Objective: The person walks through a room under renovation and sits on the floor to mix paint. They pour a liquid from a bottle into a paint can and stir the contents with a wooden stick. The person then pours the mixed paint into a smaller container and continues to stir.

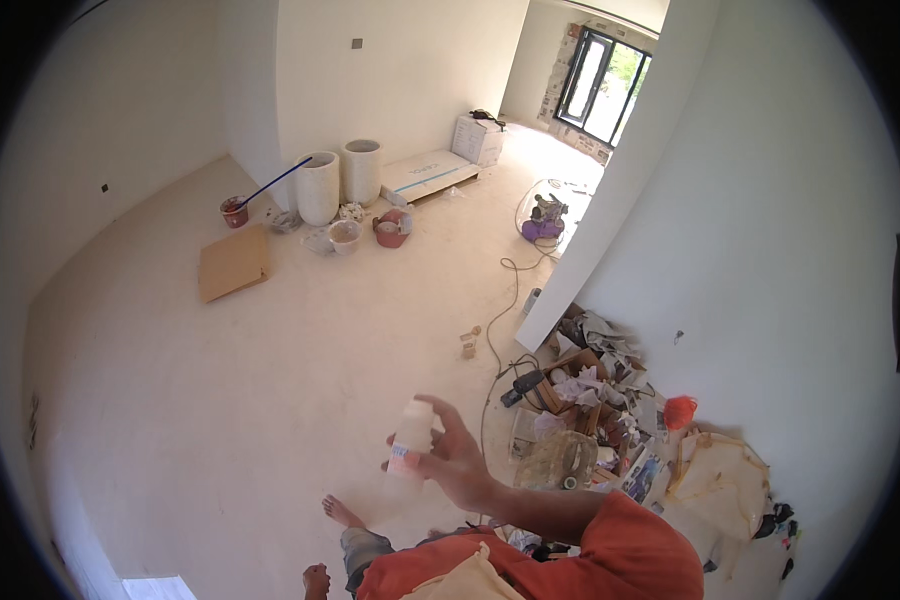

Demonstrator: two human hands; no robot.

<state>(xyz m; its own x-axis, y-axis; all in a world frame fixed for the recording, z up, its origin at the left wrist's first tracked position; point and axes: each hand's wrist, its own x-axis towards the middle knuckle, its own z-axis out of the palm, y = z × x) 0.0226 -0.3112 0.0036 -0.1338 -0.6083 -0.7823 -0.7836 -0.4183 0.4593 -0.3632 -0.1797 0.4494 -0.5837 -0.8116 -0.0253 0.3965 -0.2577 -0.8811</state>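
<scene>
A small whitish plastic bottle (413,428) with a red and blue label is held up in front of me. My right hand (460,462) is closed round it, thumb on one side and fingers on the other; the bottle is upright with a slight tilt, its lower end blurred. Down by the lower edge, my left hand (316,580) hangs with its fingers curled in, and nothing shows in it. Near it is my bare foot (342,512) on the pale floor.
Rubbish and torn boxes (585,385) lie heaped along the right wall. A cable (511,300) runs over the floor to a purple machine (543,228). Farther back are two tall pale pots (317,190), a red bucket (234,212), a red tub (391,232) and flat cardboard (235,264).
</scene>
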